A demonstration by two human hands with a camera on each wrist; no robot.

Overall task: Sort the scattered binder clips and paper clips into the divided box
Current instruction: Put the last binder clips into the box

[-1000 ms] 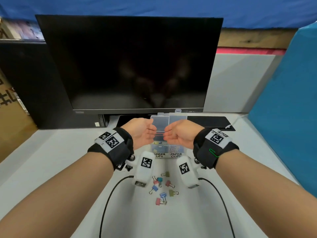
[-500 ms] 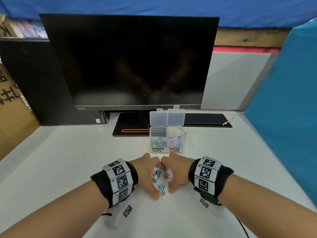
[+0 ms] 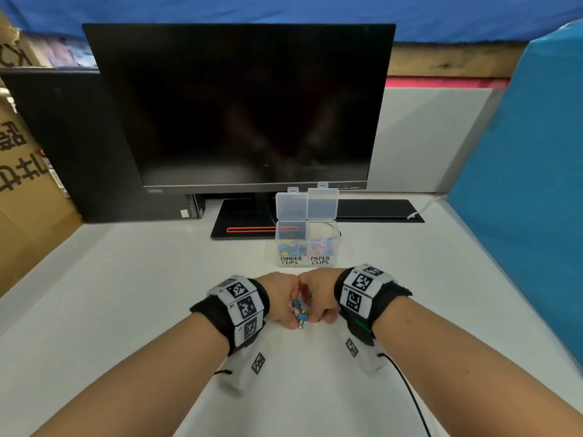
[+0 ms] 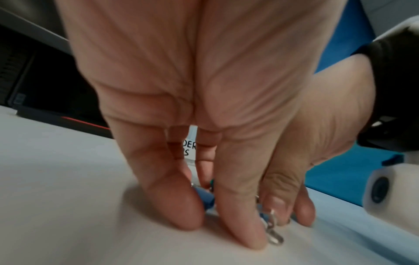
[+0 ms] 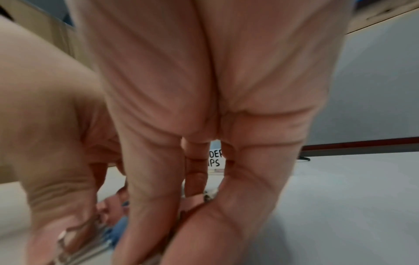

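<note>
The white table (image 3: 132,310) carries everything under inspection, with a dark monitor (image 3: 239,102) at its far edge. In front of the monitor stands the clear divided box (image 3: 307,247), both lids raised; its left compartment is labelled BINDER CLIPS and its right PAPER CLIPS, and each already holds coloured clips.

Nearer the person, well apart from the box, both hands are cupped edge-down on the table, knuckles touching. The left hand (image 3: 279,299) and right hand (image 3: 318,294) curl inward around a small heap of binder clips (image 3: 299,310) (blue, teal and pink bodies show through the gap). The grip of each hand is closed round that heap; how many clips each holds cannot be told.

Judgement on handling: the clips are light, rigid and springy, with loose wire handles (image 4: 273,231) that snag on one another and slide on the smooth table. A single clip is best pinched by its coloured body; a scooped handful may shed pieces in transit.
</note>
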